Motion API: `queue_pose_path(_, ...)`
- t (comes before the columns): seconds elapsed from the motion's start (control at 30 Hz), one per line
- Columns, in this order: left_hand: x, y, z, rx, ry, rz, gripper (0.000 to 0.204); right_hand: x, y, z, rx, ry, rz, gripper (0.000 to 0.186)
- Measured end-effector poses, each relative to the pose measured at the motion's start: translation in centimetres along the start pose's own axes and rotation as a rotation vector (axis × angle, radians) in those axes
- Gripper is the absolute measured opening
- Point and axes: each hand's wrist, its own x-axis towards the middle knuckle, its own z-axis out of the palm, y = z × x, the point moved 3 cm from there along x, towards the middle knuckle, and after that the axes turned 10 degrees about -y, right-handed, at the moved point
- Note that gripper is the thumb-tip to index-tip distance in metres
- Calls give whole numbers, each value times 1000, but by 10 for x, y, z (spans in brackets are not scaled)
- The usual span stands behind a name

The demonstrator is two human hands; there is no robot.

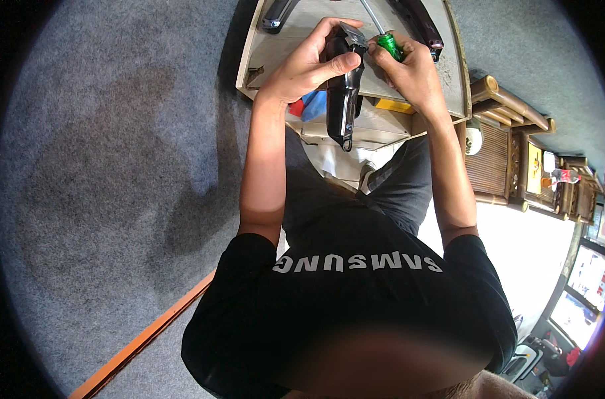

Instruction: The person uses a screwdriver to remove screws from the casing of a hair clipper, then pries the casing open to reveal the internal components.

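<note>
My left hand [306, 72] is wrapped around a black hair clipper [343, 100], thumb across its front. The clipper's metal blade head points away from me, and its hanging loop end points toward me. In my right hand [417, 74] is a screwdriver [389, 48] with a green handle, its metal shaft pointing away from me. The right fingertips are close beside the clipper's blade end; whether they touch it I cannot tell. Both hands are over a pale table [270, 54].
Another clipper [278, 16] lies at the table's far left, and a dark one [419, 28] at the far right. A small dark piece [254, 73] sits by the left edge. An open drawer below holds a blue item [314, 106] and a yellow box [393, 105]. Bamboo furniture [492, 159] stands right.
</note>
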Motion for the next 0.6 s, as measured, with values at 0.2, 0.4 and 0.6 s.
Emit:
queue_pose_path(0.2,1,-1,0,36,22,29,70,0,0,0,-11,-12,11,21)
queue_pose_path(0.4,2,1,2,76,40,27,79,0,-2,0,-15,-11,16,20)
queue_pose_path(0.6,2,2,3,92,55,28,79,-1,-5,-1,-7,2,43,28)
